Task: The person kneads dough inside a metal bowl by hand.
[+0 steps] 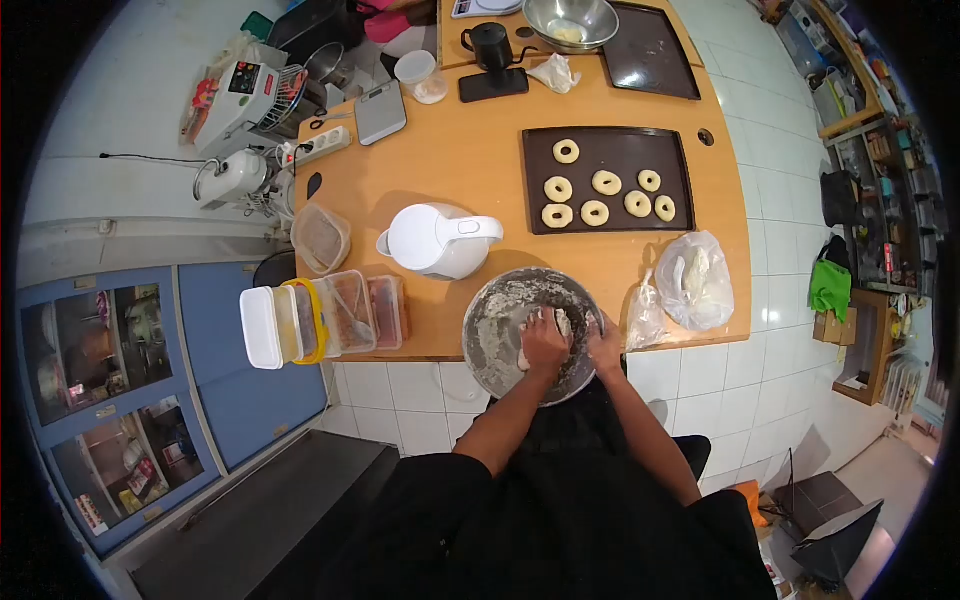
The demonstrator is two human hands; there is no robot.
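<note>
A metal mixing bowl (487,365), its inside smeared with dough and flour, stands at the table's front edge, partly over my lap. Inside it, my left hand (545,343) presses into a lump of pale dough (564,325), fingers curled on it; much of the lump is hidden under the hand. At the bowl's right side, my right hand (605,350) grips the rim, with floury fingertips. Just left of the bowl is a white electric kettle (430,240). To the right lie a plastic bag of white contents (697,280) and a smaller bag (645,315).
A dark baking tray (610,222) holds several dough rings. Plastic tubs (345,310) crowd the left front edge. Farther back are a scale (381,113), a phone (493,85), a black gooseneck kettle (490,45), a steel bowl (598,30) and another tray (650,60).
</note>
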